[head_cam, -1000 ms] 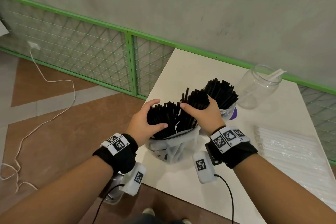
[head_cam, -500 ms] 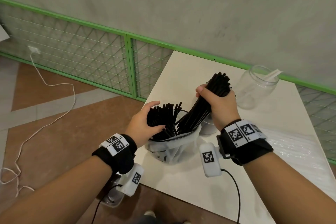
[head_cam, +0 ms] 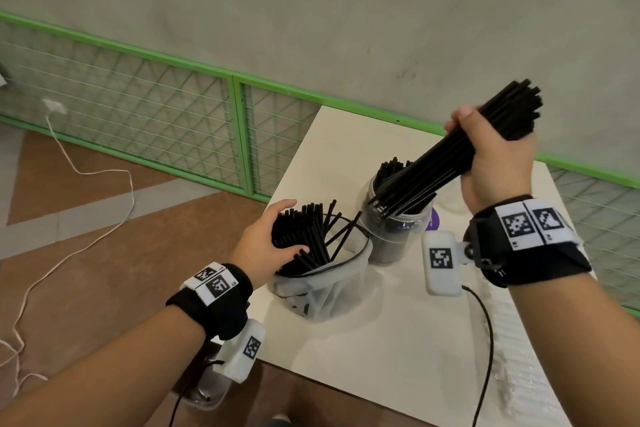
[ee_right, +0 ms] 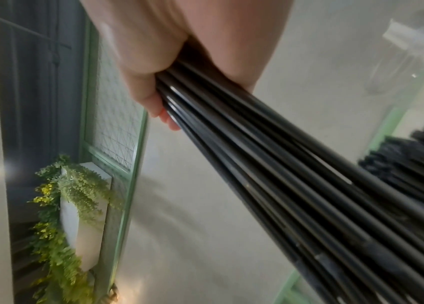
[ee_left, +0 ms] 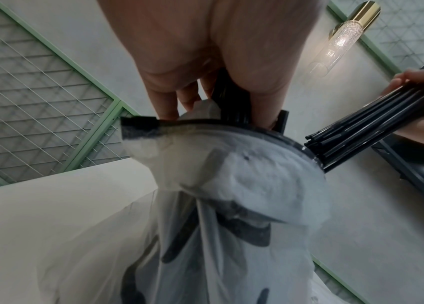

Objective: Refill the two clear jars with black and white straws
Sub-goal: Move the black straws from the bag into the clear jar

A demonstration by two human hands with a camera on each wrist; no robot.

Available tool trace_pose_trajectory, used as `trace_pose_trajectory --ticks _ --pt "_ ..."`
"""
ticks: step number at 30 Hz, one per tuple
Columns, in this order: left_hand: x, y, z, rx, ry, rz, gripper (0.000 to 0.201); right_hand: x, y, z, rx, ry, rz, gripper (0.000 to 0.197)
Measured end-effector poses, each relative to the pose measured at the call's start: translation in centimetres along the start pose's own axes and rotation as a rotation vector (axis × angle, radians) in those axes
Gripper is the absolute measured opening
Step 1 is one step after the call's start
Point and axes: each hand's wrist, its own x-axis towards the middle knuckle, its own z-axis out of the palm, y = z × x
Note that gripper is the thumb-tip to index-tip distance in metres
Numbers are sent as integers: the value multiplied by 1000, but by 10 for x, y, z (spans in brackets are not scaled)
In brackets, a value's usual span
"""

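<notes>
- Right hand (head_cam: pixel 498 152) clenched around thick bundle of black plastic straws (head_cam: pixel 460 156), held tilted; lower ends sit over mouth of clear cylindrical plastic jar (head_cam: pixel 394 229), already partly filled with black straws.
- Left hand (head_cam: pixel 270 243) curled around remaining black straws (head_cam: pixel 304 229) standing in translucent plastic supply bag (head_cam: pixel 329 291) near front-left corner of white table (head_cam: pixel 381 340).
- 2nd clear jar: blurred shape in right wrist view (ee_right: pixel 408 53), hidden behind right hand in head view. Contents unreadable.
- Risks, as judgement:
  - Bundle angle steep versus jar axis; lower tips look splayed, so some could catch on rim or on straws already inside and spill onto table.
  - Early release likely to fan the bundle out, with strays rolling off the edge.
  - Sideways push from bundle could tip the light jar.
  - Bag sits near table edge; a slack left grip could let it slump and dump straws on the floor.
</notes>
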Motion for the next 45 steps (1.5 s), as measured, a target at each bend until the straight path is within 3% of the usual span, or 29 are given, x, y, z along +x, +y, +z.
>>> trace_pose_trajectory --ticks 2,5,7,11,15,18,21,23,25,29,34,38,40,42,45 --pt "0 1 0 -1 2 0 72 12 -3 -6 -10 47 -52 9" --pt "-1 2 0 -4 3 8 72 23 4 -10 -69 71 -83 32" --pt "-1 2 -1 0 4 9 72 26 14 -10 -142 54 -85 31" --pt "1 2 -1 6 2 7 72 28 42 -6 -238 35 -21 26" --pt "1 -2 -1 12 1 -1 73 22 80 -11 -284 17 142 26" --pt "1 -1 0 16 -2 -3 73 13 98 -21 -437 -8 173 48" --pt "2 0 -1 14 -4 3 73 8 103 -35 -617 24 56 68" --pt "2 -1 -1 19 -4 6 73 8 106 -44 -614 44 50 70" --pt "2 -1 -2 21 -5 4 73 10 107 -49 -549 37 147 67" --pt "4 -3 0 29 -14 -2 73 19 109 -42 -471 -60 256 70" --pt "5 -5 -2 24 -18 -4 74 23 112 -22 -561 -201 131 81" --pt "5 -5 -2 24 -19 4 74 25 115 -14 -964 -402 -83 84" --pt "5 -4 -2 20 -23 2 74 24 123 -14 -1123 -470 -148 76" --pt "5 -4 -2 18 -26 1 74 23 129 -15 -1185 -449 -212 61" --pt "5 -5 -3 21 -25 5 74 20 130 -20 -1067 -361 -242 51"
